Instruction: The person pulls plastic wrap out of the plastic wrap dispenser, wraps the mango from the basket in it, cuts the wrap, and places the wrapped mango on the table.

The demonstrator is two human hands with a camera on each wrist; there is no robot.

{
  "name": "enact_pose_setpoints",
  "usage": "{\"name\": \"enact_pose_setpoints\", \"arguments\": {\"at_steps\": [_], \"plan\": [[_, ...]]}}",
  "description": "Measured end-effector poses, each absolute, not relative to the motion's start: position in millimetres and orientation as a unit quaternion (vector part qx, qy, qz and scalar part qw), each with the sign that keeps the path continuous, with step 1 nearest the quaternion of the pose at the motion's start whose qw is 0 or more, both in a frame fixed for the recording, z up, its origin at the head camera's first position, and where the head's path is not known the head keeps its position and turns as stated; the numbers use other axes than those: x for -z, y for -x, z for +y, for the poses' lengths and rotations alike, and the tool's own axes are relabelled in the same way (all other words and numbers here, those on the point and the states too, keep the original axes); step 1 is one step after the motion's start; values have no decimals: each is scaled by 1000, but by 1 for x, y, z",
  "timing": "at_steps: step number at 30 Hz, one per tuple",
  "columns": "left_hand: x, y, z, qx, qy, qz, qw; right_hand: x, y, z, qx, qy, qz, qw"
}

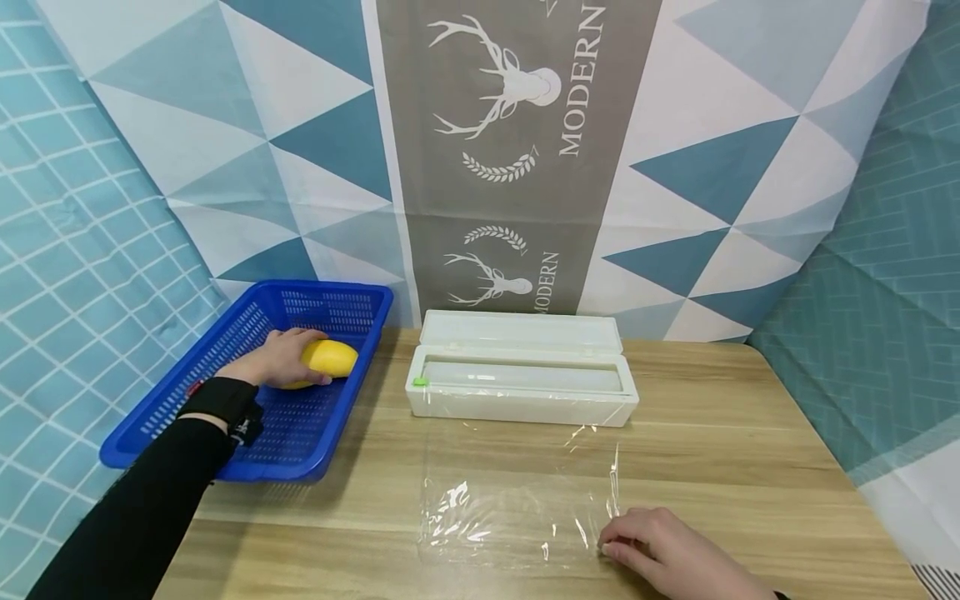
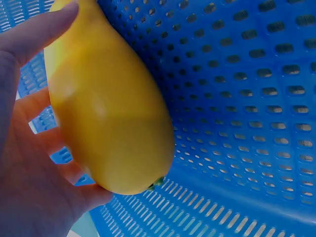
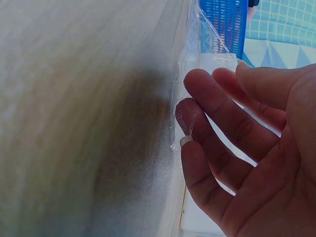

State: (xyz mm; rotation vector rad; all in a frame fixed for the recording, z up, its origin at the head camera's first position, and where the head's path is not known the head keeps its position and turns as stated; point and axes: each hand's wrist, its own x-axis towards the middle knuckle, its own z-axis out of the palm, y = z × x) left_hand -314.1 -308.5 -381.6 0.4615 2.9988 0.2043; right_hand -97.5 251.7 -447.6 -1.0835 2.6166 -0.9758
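Observation:
A yellow papaya point(image 1: 330, 358) lies in the blue plastic basket point(image 1: 292, 471), and my left hand point(image 1: 288, 358) grips it from its left side. The left wrist view shows the thumb across the narrow end of the papaya point(image 2: 113, 113) and the fingers curled around its side. A sheet of clear plastic wrap point(image 1: 517, 500) stretches from the white wrap dispenser point(image 1: 525, 407) over the wooden table. My right hand point(image 1: 667, 550) rests at the sheet's near right corner. Its loosely bent fingertips point(image 3: 197, 81) touch the film's edge, thumb apart from them.
The dispenser's lid point(image 1: 521, 331) is raised, showing the roll inside, and a small green slider point(image 1: 420, 382) sits at its front left. Behind stands a patterned cloth backdrop point(image 1: 517, 192). The wooden table point(image 1: 750, 467) extends to the right. A small red item point(image 1: 195, 387) shows beside my left wrist.

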Motion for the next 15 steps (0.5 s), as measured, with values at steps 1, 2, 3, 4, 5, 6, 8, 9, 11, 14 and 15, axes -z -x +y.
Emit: {"name": "enact_pose_setpoints", "arguments": {"at_steps": [1,2,3,4,5,6,8,9,11,14,15], "plan": [[382,314,-309,-71,-147,985,56,448,97,252,325,361,871,73],[382,313,-310,-75,-145,985,62,448,97,251,325,361,871,74],[382,313,-310,-79,-140,985,67,448,97,251,325,361,871,75],[382,313,-310,-83,-136,985,72,448,97,251,325,361,871,75],[381,313,-310,-86,-132,985,76,448,98,251,325,361,871,74],[381,313,-310,-87,-130,984,81,448,98,251,325,361,871,75],[380,312,-309,-87,-128,984,86,447,97,251,326,360,871,76],[379,312,-308,-83,-127,985,88,447,97,251,325,361,871,76],[378,312,-308,-74,-127,985,89,447,97,252,325,362,871,73],[376,309,-307,-57,-124,987,84,447,96,252,325,365,870,67],[375,308,-307,-49,-124,988,78,447,96,252,325,366,869,66]]}}
